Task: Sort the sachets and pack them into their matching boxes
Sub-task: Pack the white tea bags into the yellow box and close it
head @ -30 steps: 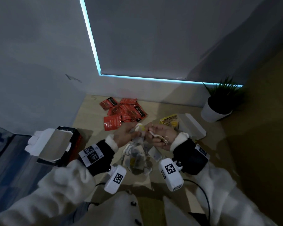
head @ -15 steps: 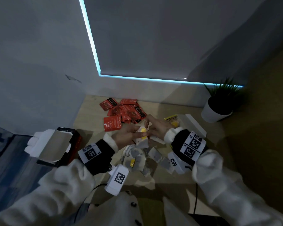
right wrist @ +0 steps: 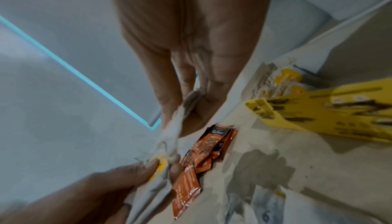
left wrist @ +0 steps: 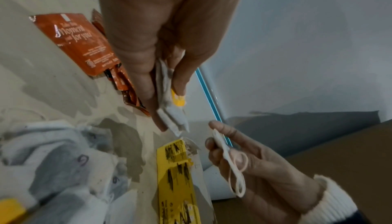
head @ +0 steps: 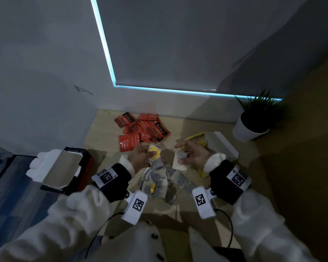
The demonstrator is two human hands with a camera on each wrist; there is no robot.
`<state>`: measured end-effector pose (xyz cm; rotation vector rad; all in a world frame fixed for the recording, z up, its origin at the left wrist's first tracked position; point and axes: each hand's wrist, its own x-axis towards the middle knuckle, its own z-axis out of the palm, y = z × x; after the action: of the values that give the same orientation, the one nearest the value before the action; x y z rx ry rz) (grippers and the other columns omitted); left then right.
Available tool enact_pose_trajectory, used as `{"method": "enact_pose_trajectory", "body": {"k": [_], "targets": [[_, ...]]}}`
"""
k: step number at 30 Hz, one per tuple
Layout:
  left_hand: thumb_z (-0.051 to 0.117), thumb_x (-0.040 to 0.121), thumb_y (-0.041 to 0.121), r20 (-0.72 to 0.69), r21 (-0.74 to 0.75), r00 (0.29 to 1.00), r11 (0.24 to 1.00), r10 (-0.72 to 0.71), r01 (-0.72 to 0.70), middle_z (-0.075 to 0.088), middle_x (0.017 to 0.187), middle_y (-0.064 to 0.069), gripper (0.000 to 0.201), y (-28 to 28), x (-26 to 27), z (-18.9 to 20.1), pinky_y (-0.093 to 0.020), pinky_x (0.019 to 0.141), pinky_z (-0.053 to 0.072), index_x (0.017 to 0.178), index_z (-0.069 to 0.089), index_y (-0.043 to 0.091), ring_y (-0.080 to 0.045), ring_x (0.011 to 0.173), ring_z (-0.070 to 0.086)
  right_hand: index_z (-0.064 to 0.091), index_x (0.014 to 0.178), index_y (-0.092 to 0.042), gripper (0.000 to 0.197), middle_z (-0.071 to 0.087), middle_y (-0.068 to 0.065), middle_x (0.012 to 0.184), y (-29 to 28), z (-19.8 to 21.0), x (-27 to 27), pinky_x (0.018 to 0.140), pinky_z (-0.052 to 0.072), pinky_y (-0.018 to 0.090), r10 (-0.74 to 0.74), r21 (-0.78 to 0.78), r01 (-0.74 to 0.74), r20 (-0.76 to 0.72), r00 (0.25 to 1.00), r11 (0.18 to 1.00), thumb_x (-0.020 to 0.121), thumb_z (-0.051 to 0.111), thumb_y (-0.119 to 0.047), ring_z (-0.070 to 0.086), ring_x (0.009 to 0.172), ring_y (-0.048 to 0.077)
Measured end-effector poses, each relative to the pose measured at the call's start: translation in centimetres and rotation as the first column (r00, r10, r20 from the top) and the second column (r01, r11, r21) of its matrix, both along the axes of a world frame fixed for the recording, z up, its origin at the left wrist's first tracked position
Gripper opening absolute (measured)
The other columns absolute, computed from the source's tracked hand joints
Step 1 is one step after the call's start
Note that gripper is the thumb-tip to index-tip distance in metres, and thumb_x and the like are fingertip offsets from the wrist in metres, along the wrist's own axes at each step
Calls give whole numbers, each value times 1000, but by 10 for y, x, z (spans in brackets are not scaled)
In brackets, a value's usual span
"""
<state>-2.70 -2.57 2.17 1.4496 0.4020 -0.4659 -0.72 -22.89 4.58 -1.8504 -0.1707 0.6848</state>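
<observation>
Pale wooden table against grey wall; potted plant right.

Right hand pinching white tea bag; left hand gripping yellow-tagged bags. Orange sachets heaped on table. Yellow box at right.

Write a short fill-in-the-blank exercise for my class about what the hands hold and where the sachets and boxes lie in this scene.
1. The left hand holds white tea bags with a ____ tag.
2. The pile of sachets near the wall is coloured ____.
3. The yellow box lies to the person's ____.
4. The potted plant stands in a ____ pot.

Missing words: yellow; red; right; white
</observation>
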Motion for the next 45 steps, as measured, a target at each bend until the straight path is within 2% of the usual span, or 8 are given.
{"method": "enact_pose_trajectory", "body": {"k": [7, 9, 16, 22, 25, 34, 41, 45], "targets": [[47, 92, -1, -46, -84, 997, 995, -54, 50, 68, 60, 6, 24, -11, -3, 3, -23, 55, 52, 112, 56, -8, -9, 59, 63, 55, 71, -15, 33, 57, 15, 87, 14, 17, 1, 65, 45, 15, 8, -78, 8, 203, 979, 997, 73, 61, 17, 51, 69, 10], [45, 93, 0, -66, -146, 995, 987, -80, 69, 70, 59, 5, 18, -11, -3, 2, -22, 54, 55, 106, 56, -2, -9, 58, 65, 60, 77, -3, 14, 60, 17, 83, 18, 25, -1, 57, 37, 4, -7, -211, 101, 403, 915, 972, 77, 58, 11, 51, 71, 15], [39, 93, -4, -102, -264, 989, 962, -105, 75, 58, 65, -10, 29, -17, -5, 16, -20, 50, 55, 72, 56, 6, -12, 49, 61, 60, 88, -5, 14, 64, 15, 85, 33, -9, -28, 69, 41, 28, 257, -330, 6, 745, 615, 944, 82, 52, -14, 58, 83, 27], [40, 93, -2, -108, -298, 989, 953, -100, 64, 67, 74, -8, 21, -15, -7, 21, -22, 59, 56, 89, 61, 3, -15, 62, 65, 54, 104, -7, 27, 66, 18, 94, 28, -12, -33, 79, 40, 25, 231, -244, -52, 797, 558, 968, 89, 49, -29, 47, 92, 17], [40, 92, -3, -93, -332, 989, 940, -112, 76, 59, 88, -14, 20, -19, -7, 26, -23, 60, 55, 104, 57, 0, -17, 69, 63, 55, 98, -2, 21, 65, 21, 94, 29, -16, -32, 79, 36, 23, 292, -287, -91, 814, 502, 954, 78, 55, -10, 43, 92, 19], [26, 100, 24, -80, -510, 993, 859, -92, 38, 70, 63, -1, 40, -22, -9, 39, -18, 51, 54, 81, 58, 7, -11, 55, 66, 47, 95, -16, 22, 63, 14, 83, 37, -15, -28, 74, 36, 19, 76, -157, 131, 874, 480, 979, 76, 59, -12, 44, 84, 15], [28, 100, 20, -90, -501, 996, 863, 25, -67, 52, 63, 0, 32, -29, -10, 37, -16, 43, 36, 76, 48, 14, -9, 54, 50, 55, 91, -9, 21, 62, 16, 86, 46, -21, -31, 74, 35, 24, 116, -206, 125, 854, 507, 970, 73, 56, -21, 41, 84, 17], [28, 100, 21, -82, -513, 997, 857, 13, -53, 62, 58, 1, 33, -27, -9, 31, -17, 49, 49, 78, 50, 11, -8, 53, 59, 58, 91, -8, 15, 64, 15, 85, 38, -20, -32, 75, 39, 21, 41, -120, 109, 835, 549, 987, 82, 53, -19, 46, 84, 14]]}}
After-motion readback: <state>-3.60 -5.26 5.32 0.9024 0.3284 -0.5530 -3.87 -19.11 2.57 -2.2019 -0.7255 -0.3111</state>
